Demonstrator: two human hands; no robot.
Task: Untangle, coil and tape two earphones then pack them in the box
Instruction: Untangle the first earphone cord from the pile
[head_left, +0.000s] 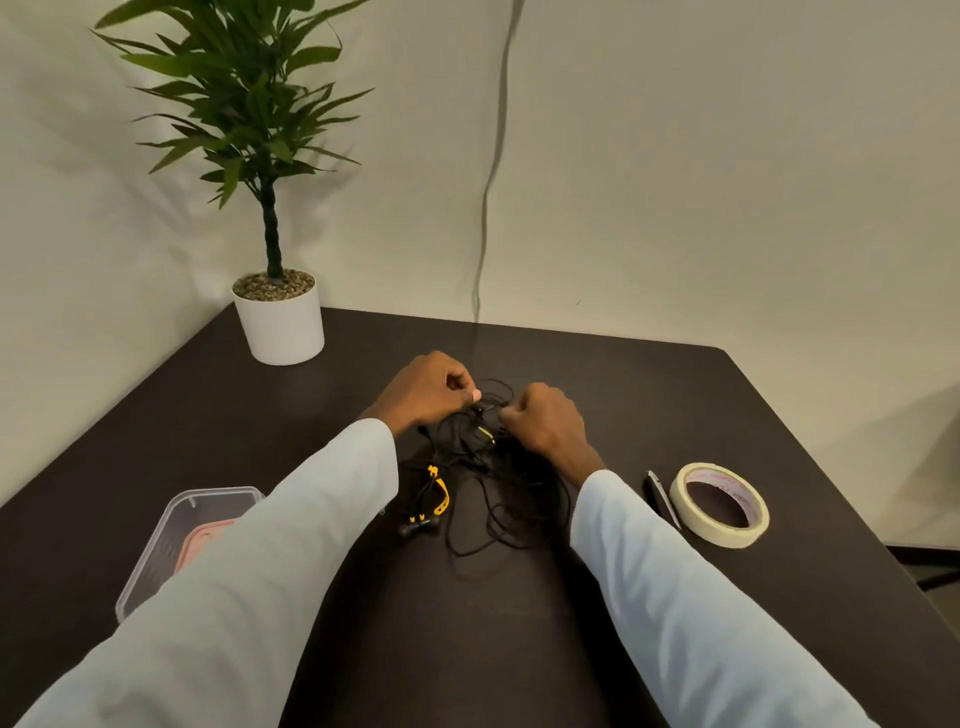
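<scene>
A tangle of black earphone cables (498, 488) lies in the middle of the dark table (415, 649). One earphone has yellow parts (440, 493), and black earbuds (415, 527) lie at the tangle's near left. My left hand (426, 389) pinches a cable at the far side of the tangle. My right hand (545, 423) grips cable just to the right of it, fingers curled. The clear plastic box (156, 545) stands at the near left, partly hidden by my left sleeve. A roll of cream masking tape (719, 505) lies flat at the right.
A potted plant in a white pot (280, 322) stands at the table's far left corner. A dark pen-like tool (661, 496) lies between the tape roll and my right sleeve. Something pink (208, 535) shows inside the box. A cord hangs down the wall (488, 208).
</scene>
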